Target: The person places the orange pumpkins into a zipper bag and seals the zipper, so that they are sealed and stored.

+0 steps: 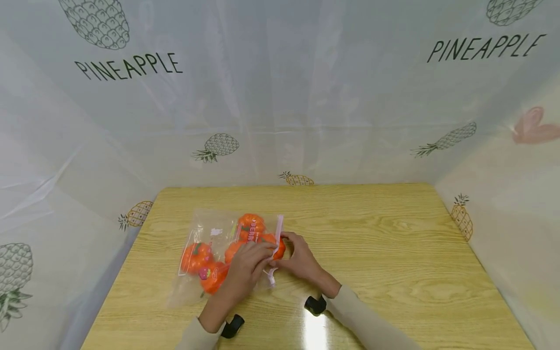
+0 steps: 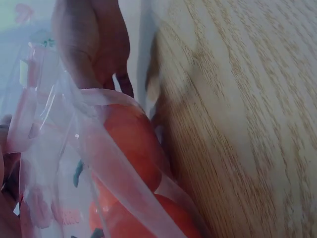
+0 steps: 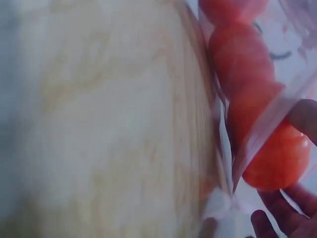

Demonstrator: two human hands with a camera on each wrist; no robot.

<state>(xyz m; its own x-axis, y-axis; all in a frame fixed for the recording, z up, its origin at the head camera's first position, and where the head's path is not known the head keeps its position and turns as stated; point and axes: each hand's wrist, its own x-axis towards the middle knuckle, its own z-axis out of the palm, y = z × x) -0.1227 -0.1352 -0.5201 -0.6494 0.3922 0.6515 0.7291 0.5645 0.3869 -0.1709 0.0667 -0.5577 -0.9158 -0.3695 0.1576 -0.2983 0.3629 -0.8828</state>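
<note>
A clear zip bag with pink print lies on the wooden table, holding several small orange pumpkins with green stems. My left hand reaches over the bag and pinches its pink-edged mouth. At that mouth, my right hand grips one pumpkin, thumb on one side and fingers on the other. The right wrist view shows this pumpkin partly past the bag's pink strip, with others lined up behind it. Part of the left fingers is hidden in the left wrist view.
The wooden table extends to the right of the bag and behind it. Translucent curtains printed with pineapples enclose the back and both sides. Each wrist wears a small black camera.
</note>
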